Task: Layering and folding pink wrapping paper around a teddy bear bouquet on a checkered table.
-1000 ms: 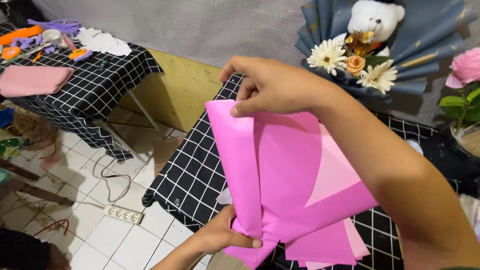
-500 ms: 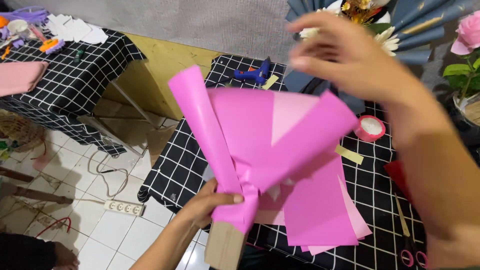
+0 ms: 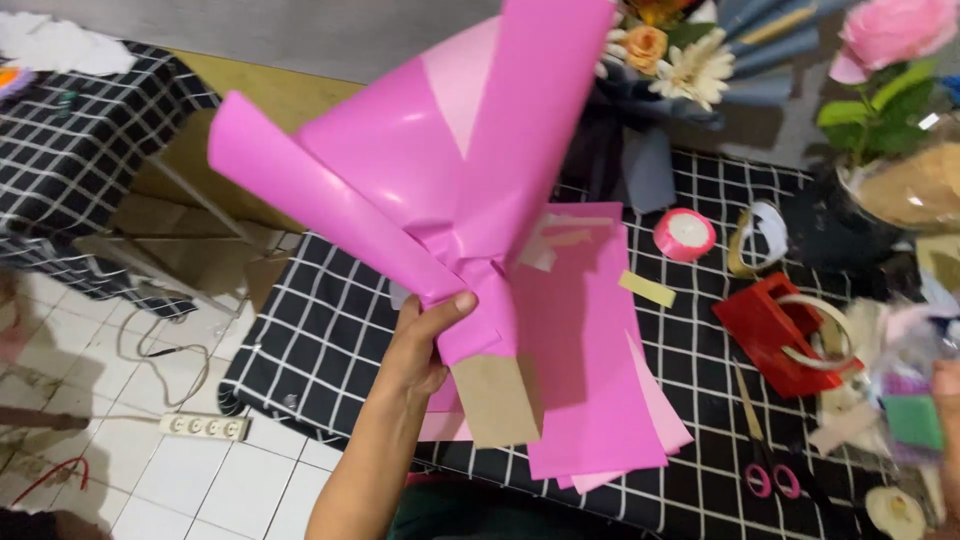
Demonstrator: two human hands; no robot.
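Observation:
My left hand [image 3: 420, 345] grips a pink paper wrap [image 3: 440, 170] at its gathered neck and holds it upright above the table; the sheets fan upward and outward. A brown paper stub [image 3: 497, 398] sticks out below the grip. Flat pink sheets [image 3: 590, 380] lie on the black grid-pattern tablecloth [image 3: 320, 330] under and behind the wrap. Only a sliver of my right hand [image 3: 946, 400] shows at the far right edge, next to a small green object [image 3: 912, 420]; whether it holds anything is not visible.
A red tape dispenser [image 3: 775, 330], a pink ribbon roll [image 3: 685, 234], a tape ring [image 3: 755, 238], pink-handled scissors [image 3: 770, 470] and a yellow strip [image 3: 646, 288] lie on the table. A flower bouquet [image 3: 690, 70] and a pink rose [image 3: 885, 40] stand behind. A power strip [image 3: 205, 427] lies on the floor.
My left hand has lifted the pink wrap higher and upright. My right hand let go of its top and moved off to the far right edge.

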